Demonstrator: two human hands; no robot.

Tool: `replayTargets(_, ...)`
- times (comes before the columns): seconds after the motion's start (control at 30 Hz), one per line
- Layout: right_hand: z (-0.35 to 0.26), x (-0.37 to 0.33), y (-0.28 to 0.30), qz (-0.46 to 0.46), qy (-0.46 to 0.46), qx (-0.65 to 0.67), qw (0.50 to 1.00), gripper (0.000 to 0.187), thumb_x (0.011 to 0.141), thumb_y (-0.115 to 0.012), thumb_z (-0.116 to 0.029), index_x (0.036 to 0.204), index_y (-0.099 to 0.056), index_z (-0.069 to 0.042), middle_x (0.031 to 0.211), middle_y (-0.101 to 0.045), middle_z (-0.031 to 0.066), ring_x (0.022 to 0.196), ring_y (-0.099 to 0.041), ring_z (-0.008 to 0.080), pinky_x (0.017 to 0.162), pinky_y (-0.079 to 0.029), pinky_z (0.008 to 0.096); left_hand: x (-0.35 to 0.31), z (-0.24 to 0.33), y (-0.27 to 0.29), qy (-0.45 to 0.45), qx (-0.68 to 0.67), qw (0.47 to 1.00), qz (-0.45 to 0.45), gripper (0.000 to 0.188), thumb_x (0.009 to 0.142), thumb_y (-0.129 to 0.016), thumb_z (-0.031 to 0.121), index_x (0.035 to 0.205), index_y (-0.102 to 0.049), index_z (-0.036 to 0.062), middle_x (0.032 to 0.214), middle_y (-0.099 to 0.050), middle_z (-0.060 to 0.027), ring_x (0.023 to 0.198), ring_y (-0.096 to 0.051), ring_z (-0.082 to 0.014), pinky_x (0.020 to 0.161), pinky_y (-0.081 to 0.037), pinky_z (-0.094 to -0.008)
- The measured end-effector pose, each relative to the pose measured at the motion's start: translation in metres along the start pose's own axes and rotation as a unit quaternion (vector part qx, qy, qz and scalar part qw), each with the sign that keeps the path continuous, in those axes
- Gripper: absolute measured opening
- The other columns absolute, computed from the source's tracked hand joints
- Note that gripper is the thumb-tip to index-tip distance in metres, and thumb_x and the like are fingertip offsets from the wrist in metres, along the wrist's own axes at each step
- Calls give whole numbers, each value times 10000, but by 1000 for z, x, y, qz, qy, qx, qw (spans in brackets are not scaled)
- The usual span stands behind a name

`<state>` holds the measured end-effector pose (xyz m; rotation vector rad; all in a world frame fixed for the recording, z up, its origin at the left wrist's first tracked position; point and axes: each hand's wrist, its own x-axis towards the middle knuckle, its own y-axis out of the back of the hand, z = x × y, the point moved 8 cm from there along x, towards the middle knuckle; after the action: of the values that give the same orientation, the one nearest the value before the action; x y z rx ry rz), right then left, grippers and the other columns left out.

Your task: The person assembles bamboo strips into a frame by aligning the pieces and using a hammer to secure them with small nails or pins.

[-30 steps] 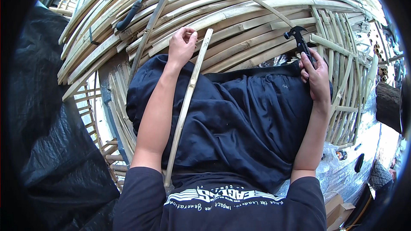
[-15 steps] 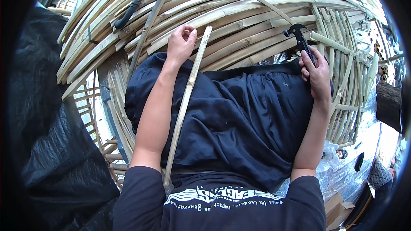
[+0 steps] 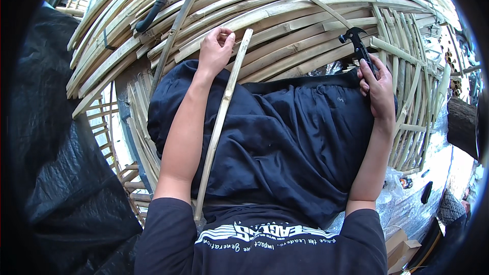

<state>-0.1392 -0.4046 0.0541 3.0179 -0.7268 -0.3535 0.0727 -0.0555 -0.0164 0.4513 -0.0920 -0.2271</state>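
A black claw hammer (image 3: 359, 48) is held in my right hand (image 3: 378, 84) at the right, its head pointing up and away from me. My left hand (image 3: 216, 50) is raised over the far edge of my lap, thumb and curled fingers pinched together. Anything between those fingertips is too small to make out. A pale bamboo strip (image 3: 224, 109) lies lengthwise on my dark trousers (image 3: 285, 147), just right of my left forearm. Its far end reaches up beside my left hand without being gripped by it.
Long split-bamboo strips (image 3: 275, 12) lie in a broad pile ahead of me, with a dark-handled tool (image 3: 153, 14) on it. A slatted bamboo panel (image 3: 407, 71) stands at the right. Black plastic sheeting (image 3: 66, 137) covers the left. A dark log (image 3: 462, 126) lies far right.
Almost nothing differs. My right hand and the hammer have shifted very slightly to the right; my left hand stays pinched in place.
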Motion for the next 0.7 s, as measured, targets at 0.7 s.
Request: replayTargets(0.7,3,1,0,-4,-3,1,1000,470,941,-718,-233,1295,-533,16,767,-562,-11,518,-435,-1,448,-333,170,0,2,-1,-8,17,1000,-7,193,929,-651,176,1005,-676,1,791,-709,-82,712,-682,-139,672,-548,-289)
